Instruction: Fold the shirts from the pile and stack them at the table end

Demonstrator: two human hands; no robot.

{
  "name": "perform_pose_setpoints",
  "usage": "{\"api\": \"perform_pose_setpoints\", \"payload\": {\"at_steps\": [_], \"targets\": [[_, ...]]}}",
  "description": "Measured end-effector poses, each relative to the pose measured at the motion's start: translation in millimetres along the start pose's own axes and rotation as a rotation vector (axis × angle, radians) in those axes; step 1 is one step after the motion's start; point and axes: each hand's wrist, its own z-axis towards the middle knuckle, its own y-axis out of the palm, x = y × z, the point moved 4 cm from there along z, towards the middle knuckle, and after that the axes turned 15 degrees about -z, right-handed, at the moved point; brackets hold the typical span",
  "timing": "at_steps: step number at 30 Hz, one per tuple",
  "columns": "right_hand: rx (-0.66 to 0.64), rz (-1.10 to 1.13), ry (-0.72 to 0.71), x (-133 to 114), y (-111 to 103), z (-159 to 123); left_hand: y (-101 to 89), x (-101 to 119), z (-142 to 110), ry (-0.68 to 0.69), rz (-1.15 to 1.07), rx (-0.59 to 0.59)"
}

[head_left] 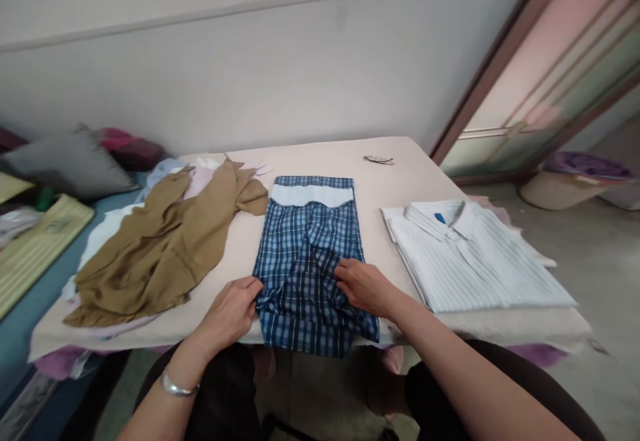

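A blue checked shirt [310,254], partly folded into a long strip, lies in the middle of the cream-covered table [400,168]. Its near end hangs over the front edge. My left hand [231,311] pinches the shirt's left edge near the bottom, fingers curled on the cloth. My right hand [365,286] lies on the cloth at the shirt's right side, fingers bent and gripping a fold. A silver bangle [177,386] sits on my left wrist.
A folded white striped shirt [475,254] lies right of the checked shirt. A heap of unfolded clothes topped by a brown garment [165,241] lies to the left. Spectacles [379,159] rest at the table's far edge. Cushions [70,161] sit far left, a basin [575,181] on the floor far right.
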Motion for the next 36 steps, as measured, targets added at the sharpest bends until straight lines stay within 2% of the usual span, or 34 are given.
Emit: {"api": "perform_pose_setpoints", "payload": {"at_steps": [3, 6, 10, 14, 17, 21, 24, 30, 36], "targets": [[0.025, 0.052, 0.017, 2.9, -2.3, -2.6, 15.0, -5.2, -18.4, 0.035, -0.028, 0.018], [0.064, 0.058, 0.058, 4.3, -3.2, -2.8, 22.2, -6.6, -26.4, 0.050, -0.013, 0.060], [0.247, 0.023, 0.084, 0.8, -1.4, 10.8, 18.0, -4.5, -20.8, 0.032, -0.060, 0.085], [0.376, -0.054, 0.114, -7.6, 3.1, 41.4, 12.4, -4.0, -9.0, -0.039, -0.062, 0.084], [0.324, -0.073, 0.121, -16.9, 11.8, 64.5, 12.9, -3.6, -3.8, -0.069, -0.050, 0.083], [0.187, -0.073, -0.010, -31.4, 26.4, 78.6, 16.0, -2.4, -3.5, -0.068, -0.017, 0.087], [0.262, -0.040, -0.058, -35.7, 26.7, 77.3, 16.5, -1.2, -6.4, -0.036, -0.022, 0.116], [0.482, -0.039, -0.021, -42.8, 27.4, 73.8, 15.4, -1.0, -12.5, 0.037, -0.052, 0.158], [0.465, -0.183, -0.186, -73.0, 40.7, 82.6, 18.7, -2.6, -13.2, 0.050, -0.058, 0.183]]}}
